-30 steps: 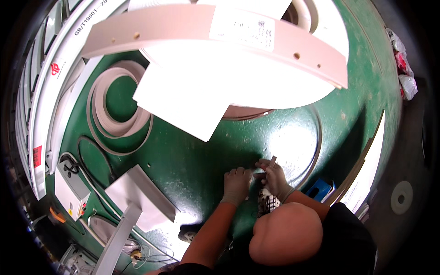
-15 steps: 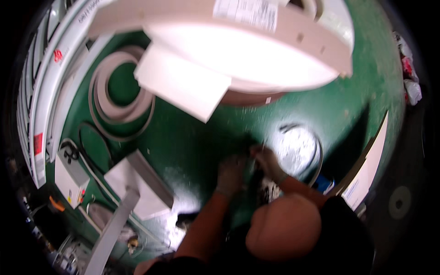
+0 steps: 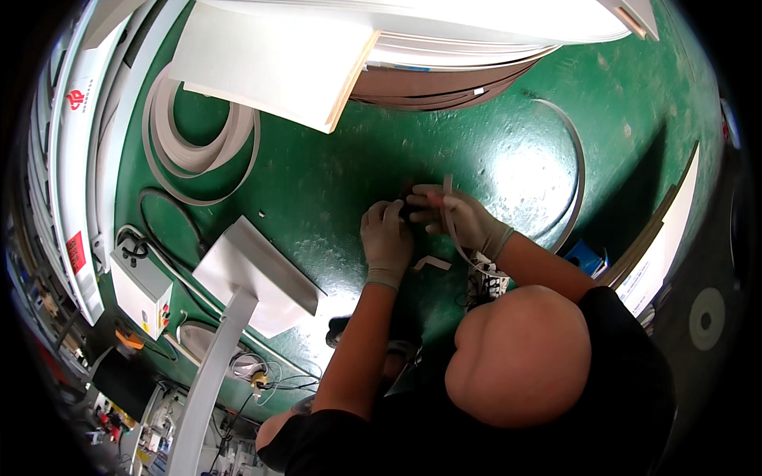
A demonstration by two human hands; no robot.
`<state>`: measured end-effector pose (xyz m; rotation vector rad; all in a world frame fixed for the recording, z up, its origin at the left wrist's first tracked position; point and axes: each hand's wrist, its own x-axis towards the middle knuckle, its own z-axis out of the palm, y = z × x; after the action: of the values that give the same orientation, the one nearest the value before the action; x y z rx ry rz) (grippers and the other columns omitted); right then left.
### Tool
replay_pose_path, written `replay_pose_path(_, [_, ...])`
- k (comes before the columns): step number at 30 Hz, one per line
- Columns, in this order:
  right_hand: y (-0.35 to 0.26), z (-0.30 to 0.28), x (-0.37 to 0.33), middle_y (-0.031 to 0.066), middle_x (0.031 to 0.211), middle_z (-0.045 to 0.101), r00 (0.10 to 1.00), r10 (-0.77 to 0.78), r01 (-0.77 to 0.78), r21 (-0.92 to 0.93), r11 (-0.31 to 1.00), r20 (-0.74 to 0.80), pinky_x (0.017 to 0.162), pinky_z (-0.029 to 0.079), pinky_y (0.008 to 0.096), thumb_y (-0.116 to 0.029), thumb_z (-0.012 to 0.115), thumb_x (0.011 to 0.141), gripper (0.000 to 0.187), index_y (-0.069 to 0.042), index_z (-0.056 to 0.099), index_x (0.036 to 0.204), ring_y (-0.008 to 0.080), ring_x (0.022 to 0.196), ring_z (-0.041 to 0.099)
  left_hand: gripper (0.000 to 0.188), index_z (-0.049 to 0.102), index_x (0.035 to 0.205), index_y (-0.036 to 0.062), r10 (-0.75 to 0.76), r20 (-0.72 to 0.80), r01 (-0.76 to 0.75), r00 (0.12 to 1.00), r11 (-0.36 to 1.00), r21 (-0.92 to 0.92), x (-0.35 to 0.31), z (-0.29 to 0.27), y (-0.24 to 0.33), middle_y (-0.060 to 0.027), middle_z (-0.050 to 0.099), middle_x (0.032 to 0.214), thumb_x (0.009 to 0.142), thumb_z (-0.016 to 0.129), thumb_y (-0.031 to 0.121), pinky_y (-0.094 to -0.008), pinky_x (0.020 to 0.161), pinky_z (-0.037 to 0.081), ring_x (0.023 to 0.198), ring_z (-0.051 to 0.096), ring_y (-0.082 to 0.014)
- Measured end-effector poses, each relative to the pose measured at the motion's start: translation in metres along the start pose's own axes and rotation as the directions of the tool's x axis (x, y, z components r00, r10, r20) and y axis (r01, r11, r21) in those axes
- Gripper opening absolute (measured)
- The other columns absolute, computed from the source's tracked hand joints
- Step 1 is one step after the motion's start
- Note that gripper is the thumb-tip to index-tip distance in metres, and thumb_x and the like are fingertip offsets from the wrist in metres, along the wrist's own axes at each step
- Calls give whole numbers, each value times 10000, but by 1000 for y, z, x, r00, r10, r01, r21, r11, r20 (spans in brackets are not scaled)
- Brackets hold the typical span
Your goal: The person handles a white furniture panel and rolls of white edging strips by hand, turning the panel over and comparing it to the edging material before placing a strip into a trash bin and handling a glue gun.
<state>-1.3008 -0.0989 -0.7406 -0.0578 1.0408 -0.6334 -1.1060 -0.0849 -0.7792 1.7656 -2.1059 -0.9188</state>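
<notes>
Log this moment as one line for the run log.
left hand: gloved, on small dark object | right hand: gloved, holds thin pale strip | surface: green floor

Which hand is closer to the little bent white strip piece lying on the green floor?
Left. The left hand is just beside the bent white strip piece; the right hand is above it, farther off.
</notes>
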Motion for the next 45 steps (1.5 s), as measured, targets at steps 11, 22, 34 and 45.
replay_pose_path(11, [10, -8, 22, 100, 1319, 627, 999, 4, -7, -60, 998, -43, 786, 513, 290, -269, 524, 1016, 464, -39, 510, 1420, 168, 1007, 653, 162, 619, 1026, 76, -111, 21, 111, 994, 993, -31, 12, -4, 7, -175, 636, 1082, 866, 608, 50, -499, 894, 482, 1032, 599, -405])
replay_pose_path(22, [-7, 7, 36, 131, 1003, 639, 753, -609, 175, -968, -179, 249, 784, 534, 480, -129, 695, 830, 304, -134, 689, 1133, 362, 936, 648, 179, 613, 1005, 56, -99, 29, 99, 995, 995, -12, 14, -3, 4, -181, 634, 1062, 833, 596, 7, -499, 893, 478, 1012, 596, -405])
replay_pose_path(34, [-14, 3, 35, 130, 938, 624, 769, -568, 244, -956, -165, 295, 716, 541, 468, -101, 644, 832, 72, -88, 639, 903, 344, 890, 657, 180, 631, 1030, 81, -88, 49, 79, 995, 984, 161, 17, -11, 18, -156, 650, 1023, 859, 639, 135, -497, 881, 479, 993, 619, -371])
replay_pose_path(45, [-68, 44, -24, 147, 1048, 698, 854, -478, 499, -587, 637, 207, 886, 526, 368, -333, 517, 1056, 380, 4, 636, 1185, 246, 972, 679, 193, 667, 1064, 0, 45, 405, 307, 913, 578, -756, 45, -97, 11, -115, 633, 1073, 939, 636, 143, -365, 893, 501, 975, 634, -215])
